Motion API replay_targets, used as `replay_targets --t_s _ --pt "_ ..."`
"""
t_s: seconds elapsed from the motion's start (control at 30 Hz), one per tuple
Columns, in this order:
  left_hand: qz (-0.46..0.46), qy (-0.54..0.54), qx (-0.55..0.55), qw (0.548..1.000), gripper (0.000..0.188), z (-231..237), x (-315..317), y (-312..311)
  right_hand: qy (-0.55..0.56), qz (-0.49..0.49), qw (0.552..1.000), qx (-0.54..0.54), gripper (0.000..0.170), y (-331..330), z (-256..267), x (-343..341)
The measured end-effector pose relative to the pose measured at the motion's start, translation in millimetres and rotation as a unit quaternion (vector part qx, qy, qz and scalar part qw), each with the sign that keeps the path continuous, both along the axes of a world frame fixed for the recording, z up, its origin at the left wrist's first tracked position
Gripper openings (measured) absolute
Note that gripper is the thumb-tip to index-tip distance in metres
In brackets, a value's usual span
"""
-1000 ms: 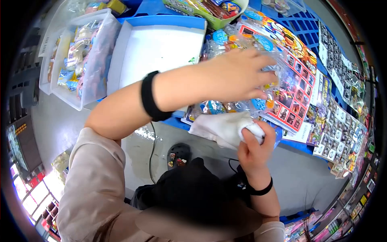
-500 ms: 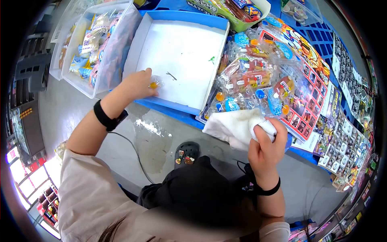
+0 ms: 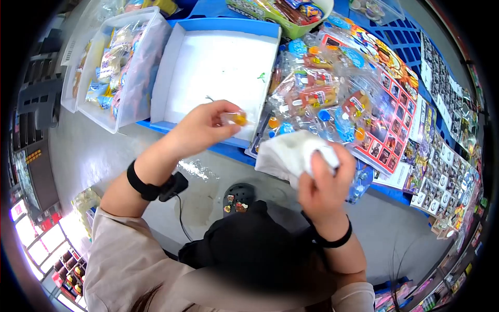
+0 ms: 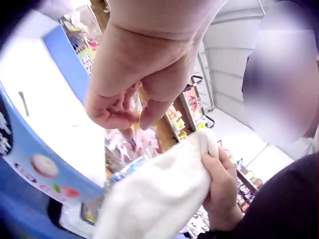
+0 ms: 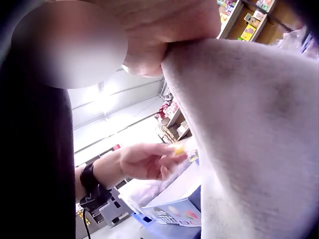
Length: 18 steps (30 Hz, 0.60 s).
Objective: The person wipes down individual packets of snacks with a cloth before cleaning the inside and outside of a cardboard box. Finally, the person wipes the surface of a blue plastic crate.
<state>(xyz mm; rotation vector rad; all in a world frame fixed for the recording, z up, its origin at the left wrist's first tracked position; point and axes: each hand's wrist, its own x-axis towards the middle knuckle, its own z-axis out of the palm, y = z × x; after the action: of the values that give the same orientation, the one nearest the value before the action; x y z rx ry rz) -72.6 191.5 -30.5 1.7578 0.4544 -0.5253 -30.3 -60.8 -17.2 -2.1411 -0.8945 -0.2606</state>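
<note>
My left hand [image 3: 205, 127] pinches a small clear-wrapped piece with a yellow-orange centre [image 3: 240, 119], held over the front right part of a shallow white box [image 3: 218, 62] with blue edges. A white cloth [image 3: 285, 155] is gripped in my right hand [image 3: 328, 184], in front of a pile of wrapped snacks [image 3: 317, 96]. The left wrist view shows the left hand [image 4: 144, 64] with its fingertips together, and the cloth [image 4: 159, 194] hanging from the right hand [image 4: 222, 189]. Grey smudges mark the cloth [image 5: 249, 124] in the right wrist view.
Left of the box stands a clear plastic bin [image 3: 138, 78] of small packets. A green box of snacks [image 3: 296, 28] is behind the pile. Printed sheets [image 3: 384, 151] lie at the right, on the blue table. A dark shoe [image 3: 239, 197] is on the floor below.
From the pile, my left hand went to the box's front left corner, took up the small wrapped piece there, and has moved right with it. The right hand keeps the cloth, now slightly lifted.
</note>
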Motion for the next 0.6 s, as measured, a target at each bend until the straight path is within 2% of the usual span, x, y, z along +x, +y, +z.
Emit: replay_targets --t_s 0.07,0.2,0.23,0.27,0.3,0.43,0.47,0.53,0.6 --pt "0.051 -0.036 -0.162 0.985 0.032 10 7 -26 0.001 0.033 0.999 0.016 0.034 16 -1 -4" --pt "0.049 -0.089 -0.22 0.97 0.031 26 18 -54 -0.022 0.07 0.997 -0.001 0.031 39 -16 -8" --pt "0.068 -0.072 -0.215 0.972 0.031 29 20 -56 0.094 0.008 0.995 0.026 0.03 39 -13 -7" --pt "0.088 -0.054 -0.21 0.972 0.032 31 23 -57 0.21 -0.054 0.975 0.055 0.029 40 -11 -5" --pt "0.068 -0.028 -0.167 0.983 0.032 32 23 -53 -0.046 -0.041 0.997 -0.036 0.03 33 -18 4" --pt "0.054 -0.052 -0.211 0.975 0.035 45 24 -60 -0.007 -0.055 0.998 -0.036 0.043 28 -19 4" --pt "0.066 -0.047 -0.218 0.973 0.035 45 24 -60 -0.008 -0.056 0.998 -0.036 0.043 27 -19 5" --pt "0.077 -0.042 -0.226 0.97 0.035 42 24 -60 0.068 -0.069 0.995 0.011 0.045 24 -21 8" --pt "0.105 -0.036 -0.225 0.968 0.034 38 22 -60 0.073 -0.093 0.993 0.031 0.043 17 -21 12"
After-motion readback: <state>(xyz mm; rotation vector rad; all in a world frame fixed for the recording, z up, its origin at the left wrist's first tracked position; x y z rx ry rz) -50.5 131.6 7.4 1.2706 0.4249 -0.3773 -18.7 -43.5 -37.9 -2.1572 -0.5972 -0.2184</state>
